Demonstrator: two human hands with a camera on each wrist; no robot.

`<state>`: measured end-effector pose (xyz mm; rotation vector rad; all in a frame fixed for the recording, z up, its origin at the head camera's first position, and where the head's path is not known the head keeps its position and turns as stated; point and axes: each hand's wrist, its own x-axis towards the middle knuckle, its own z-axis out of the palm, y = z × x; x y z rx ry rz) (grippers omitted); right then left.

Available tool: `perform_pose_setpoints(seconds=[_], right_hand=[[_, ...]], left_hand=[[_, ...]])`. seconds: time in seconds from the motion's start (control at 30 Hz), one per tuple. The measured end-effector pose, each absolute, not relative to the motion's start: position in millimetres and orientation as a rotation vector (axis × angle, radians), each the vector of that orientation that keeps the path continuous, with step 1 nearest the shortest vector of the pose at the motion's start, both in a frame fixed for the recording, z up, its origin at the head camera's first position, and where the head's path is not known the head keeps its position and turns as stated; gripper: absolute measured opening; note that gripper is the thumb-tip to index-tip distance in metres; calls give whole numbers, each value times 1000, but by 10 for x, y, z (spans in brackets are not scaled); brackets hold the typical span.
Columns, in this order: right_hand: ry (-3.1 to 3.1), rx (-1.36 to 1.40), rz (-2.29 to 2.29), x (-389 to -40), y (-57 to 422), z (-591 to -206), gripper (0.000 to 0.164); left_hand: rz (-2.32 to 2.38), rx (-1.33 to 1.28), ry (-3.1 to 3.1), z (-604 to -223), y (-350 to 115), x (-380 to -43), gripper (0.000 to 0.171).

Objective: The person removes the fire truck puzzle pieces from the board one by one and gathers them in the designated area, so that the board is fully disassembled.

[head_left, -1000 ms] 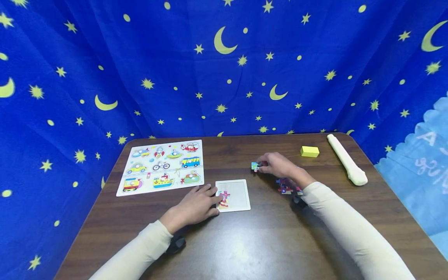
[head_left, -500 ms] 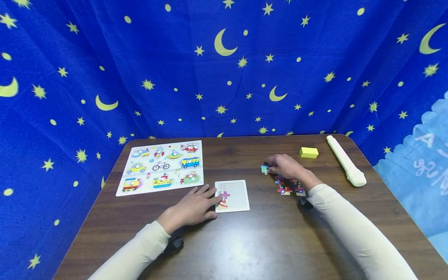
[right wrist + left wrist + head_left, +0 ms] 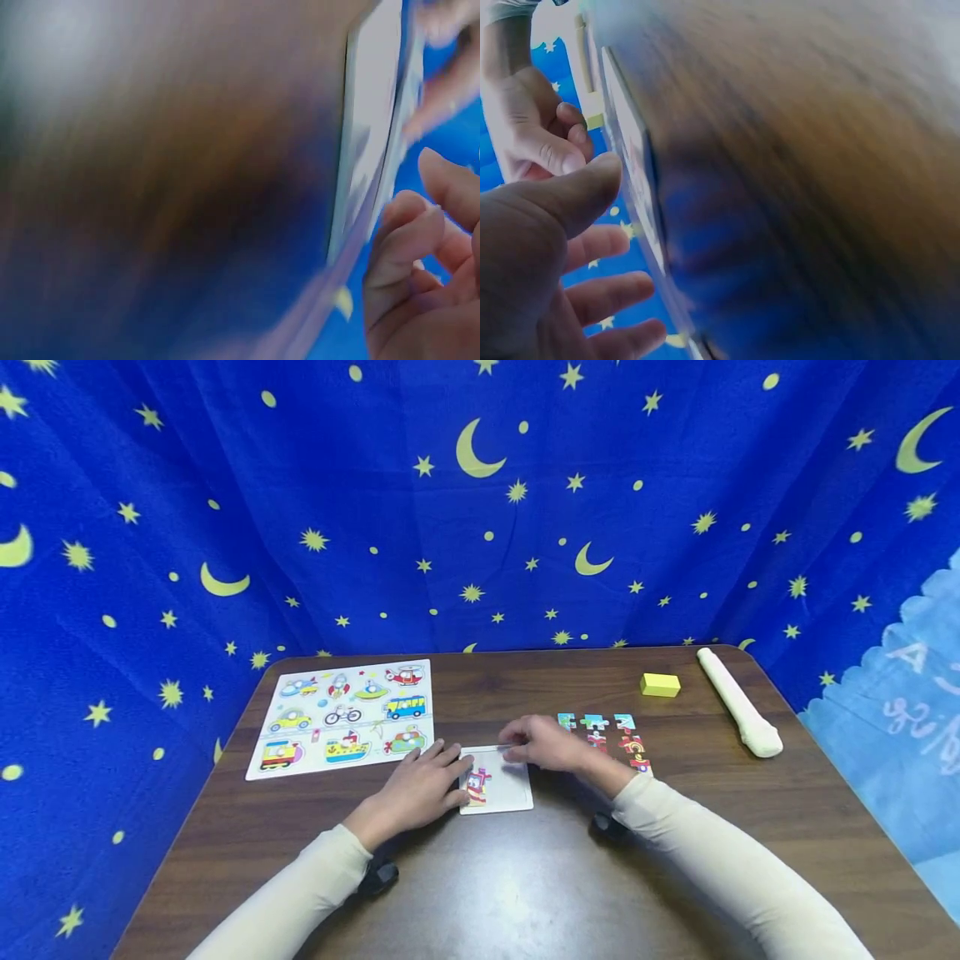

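Note:
A small white puzzle tray (image 3: 517, 789) lies mid-table with joined jigsaw pieces (image 3: 477, 787) along its left side, showing part of a red and pink picture. My left hand (image 3: 420, 793) rests at the tray's left edge, fingers spread; its thumb and fingers stand apart in the left wrist view. Over the tray's upper right edge is my right hand (image 3: 543, 743), fingers loosely bent, and I see no piece in it. In the blurred right wrist view its thumb and fingertips are apart. Several loose jigsaw pieces (image 3: 595, 723) lie right of the tray, some partly hidden behind the right wrist.
A large vehicle picture board (image 3: 343, 716) lies at the table's back left. A yellow block (image 3: 660, 685) and a long off-white club-shaped object (image 3: 741, 703) are at the back right. Behind the wooden table (image 3: 480, 893) hangs a blue star curtain (image 3: 420, 510).
My right hand first shifted a blue-green jigsaw piece rightward, then left it and moved left to the tray. The loose pieces are now uncovered. My left hand's fingers shifted slightly off the tray's pieces.

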<state>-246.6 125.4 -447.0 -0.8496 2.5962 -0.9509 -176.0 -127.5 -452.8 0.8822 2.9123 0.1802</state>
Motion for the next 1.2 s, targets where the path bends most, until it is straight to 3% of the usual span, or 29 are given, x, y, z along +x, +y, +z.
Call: perform_pose_setpoints(seconds=[0.3, 1.2], right_hand=[[2599, -1097, -709, -2240, 918, -4556, 11], [2582, -1087, -747, -2330, 900, -4644, 22]], left_hand=[[205, 841, 2934, -4587, -1180, -1825, 62], [167, 824, 2875, -4576, -1229, -1840, 70]])
